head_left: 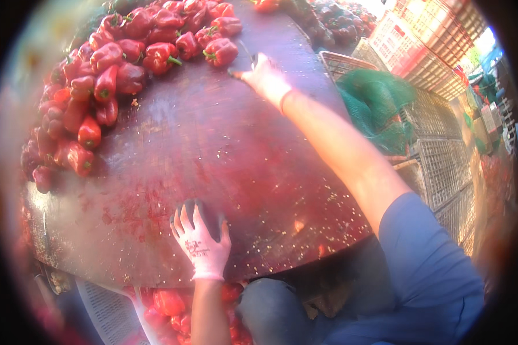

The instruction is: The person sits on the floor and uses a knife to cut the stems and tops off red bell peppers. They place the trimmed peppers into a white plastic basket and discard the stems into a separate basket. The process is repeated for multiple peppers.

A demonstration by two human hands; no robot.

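Note:
My left hand (201, 246), in a pale knitted glove with dark fingertips and printed writing, lies palm down on a reddish-brown tabletop (190, 142). Its fingers are apart and it holds nothing. Stretched far across the table, my right hand (265, 77) wears a similar glove. Thumb and fingers point toward a red bell pepper (221, 52) at the edge of a heap. By those fingers is a thin, curved dark strip (247, 51); whether the hand grips it I cannot tell. More red bell peppers (106, 57) are piled along the table's far left side.
Below the near edge, a container holds red peppers (169, 302), beside a grey slatted crate (108, 312). On the right are green netting (371, 103), plastic crates (442, 168) and stacked red and yellowish crates (418, 47). Pale seeds and pepper scraps (299, 226) dot the tabletop.

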